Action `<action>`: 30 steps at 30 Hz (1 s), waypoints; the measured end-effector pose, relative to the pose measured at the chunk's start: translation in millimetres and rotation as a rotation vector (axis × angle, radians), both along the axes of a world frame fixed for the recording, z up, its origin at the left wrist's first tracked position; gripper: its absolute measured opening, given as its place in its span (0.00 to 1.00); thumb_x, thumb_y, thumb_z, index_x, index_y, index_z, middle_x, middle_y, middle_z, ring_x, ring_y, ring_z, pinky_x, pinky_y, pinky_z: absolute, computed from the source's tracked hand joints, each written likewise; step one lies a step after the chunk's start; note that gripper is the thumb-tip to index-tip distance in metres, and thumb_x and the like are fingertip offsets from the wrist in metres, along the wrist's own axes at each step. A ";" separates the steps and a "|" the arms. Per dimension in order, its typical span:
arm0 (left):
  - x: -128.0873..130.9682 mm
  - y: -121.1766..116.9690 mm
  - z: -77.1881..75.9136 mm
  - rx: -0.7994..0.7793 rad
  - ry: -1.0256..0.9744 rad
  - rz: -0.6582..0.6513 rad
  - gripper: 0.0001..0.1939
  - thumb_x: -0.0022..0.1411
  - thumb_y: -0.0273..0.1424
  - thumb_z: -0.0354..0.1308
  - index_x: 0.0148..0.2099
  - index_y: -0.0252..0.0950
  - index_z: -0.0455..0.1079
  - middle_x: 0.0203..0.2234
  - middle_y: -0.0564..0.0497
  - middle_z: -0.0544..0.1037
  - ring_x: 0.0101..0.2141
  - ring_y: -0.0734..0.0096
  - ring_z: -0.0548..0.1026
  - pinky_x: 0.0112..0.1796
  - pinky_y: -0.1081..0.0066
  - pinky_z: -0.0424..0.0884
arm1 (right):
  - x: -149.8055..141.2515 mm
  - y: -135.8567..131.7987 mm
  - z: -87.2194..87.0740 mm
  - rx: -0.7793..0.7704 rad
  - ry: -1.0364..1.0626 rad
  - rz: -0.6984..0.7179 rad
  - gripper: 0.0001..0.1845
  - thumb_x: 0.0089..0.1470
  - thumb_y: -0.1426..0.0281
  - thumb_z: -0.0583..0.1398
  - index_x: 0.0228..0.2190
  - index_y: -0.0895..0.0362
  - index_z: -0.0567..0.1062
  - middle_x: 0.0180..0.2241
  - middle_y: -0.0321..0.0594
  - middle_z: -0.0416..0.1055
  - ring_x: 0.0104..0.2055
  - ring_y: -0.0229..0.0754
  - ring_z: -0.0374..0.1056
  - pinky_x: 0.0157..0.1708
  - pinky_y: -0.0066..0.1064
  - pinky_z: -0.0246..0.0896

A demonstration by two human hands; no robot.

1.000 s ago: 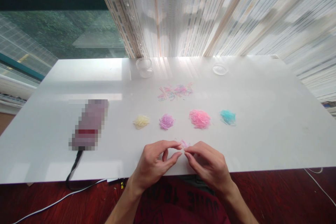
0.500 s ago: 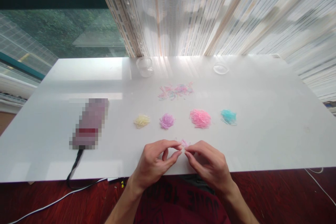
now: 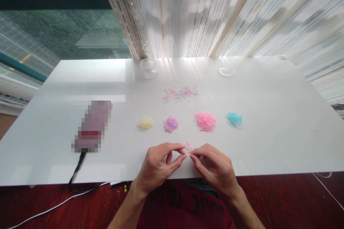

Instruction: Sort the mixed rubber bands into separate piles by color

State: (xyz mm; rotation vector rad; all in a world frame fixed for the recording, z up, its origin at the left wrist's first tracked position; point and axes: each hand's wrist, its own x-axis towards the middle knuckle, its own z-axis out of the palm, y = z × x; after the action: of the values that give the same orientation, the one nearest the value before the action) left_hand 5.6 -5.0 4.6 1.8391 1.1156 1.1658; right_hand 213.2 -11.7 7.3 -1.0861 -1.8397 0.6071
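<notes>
At the near edge of the table, my left hand (image 3: 161,161) and my right hand (image 3: 213,164) face each other, fingertips almost meeting. Each has thumb and index finger in a pinch; whatever is between them is too small to make out. Just beyond the fingertips lies a small loose bunch of pale pink-lilac strands (image 3: 189,146), partly covered by my right fingers. Farther out stand separate heaps of thin short strands: yellow (image 3: 145,123), purple (image 3: 171,123), pink (image 3: 205,121) and turquoise (image 3: 234,119).
Behind the heaps, mixed-colour strands (image 3: 180,93) lie scattered. A clear plastic cup (image 3: 148,65) and a clear lid (image 3: 226,70) are at the back, by the curtain (image 3: 185,14). On the left of the white table (image 3: 271,114) rests a blurred-out device (image 3: 92,127) with a black cable (image 3: 77,168).
My right fingertips have drawn very slightly to the right, away from the left ones. The heaps and my left hand look the same.
</notes>
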 end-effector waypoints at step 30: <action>0.9 -1.1 -1.0 0.023 0.034 0.033 0.08 0.68 0.24 0.66 0.48 0.37 0.80 0.33 0.52 0.85 0.22 0.81 0.71 0.26 0.81 0.72 | 1.5 0.0 -1.2 -0.021 -0.001 0.004 0.07 0.64 0.78 0.63 0.39 0.53 0.77 0.29 0.35 0.77 0.29 0.37 0.73 0.30 0.26 0.68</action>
State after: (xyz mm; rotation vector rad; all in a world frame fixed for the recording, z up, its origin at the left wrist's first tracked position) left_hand 6.5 -6.0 3.6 1.8708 1.1597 1.1749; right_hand 214.7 -11.7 6.1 -1.0970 -1.8405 0.6299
